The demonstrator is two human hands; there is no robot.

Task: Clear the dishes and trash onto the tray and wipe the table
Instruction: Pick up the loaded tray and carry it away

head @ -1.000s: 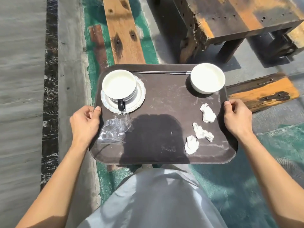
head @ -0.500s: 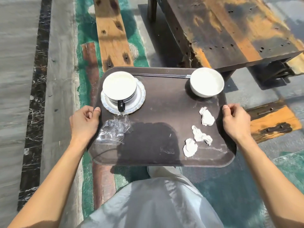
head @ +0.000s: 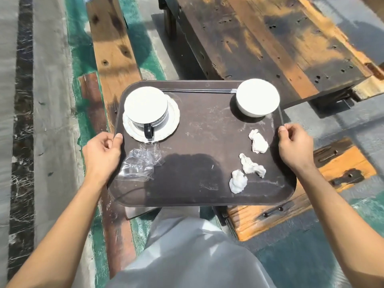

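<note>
You hold the loaded tray [head: 187, 190] aloft near the weathered table [head: 270, 38], left hand [head: 101, 150] and right hand [head: 295, 146] each clamped on a side rim. Cup [head: 145, 106] and bowl [head: 257, 96] look breakable and apt to slide; crumpled napkins [head: 258, 142] and plastic wrap [head: 139, 165] could blow off. Keep it level.

Fingertips of left hand [head: 101, 150] and right hand [head: 295, 146] hidden under tray [head: 187, 197] rim. Cup [head: 145, 106] and bowl [head: 257, 96] interiors, tray's far corners: glare-washed, contents n/k. Chopsticks [head: 197, 91] along tray's far rim: cup-side end hidden behind cup. Table [head: 270, 38] beyond tray cut off, frame top & rt. Speck [head: 212, 166] mid-tray: too small to ID.
</note>
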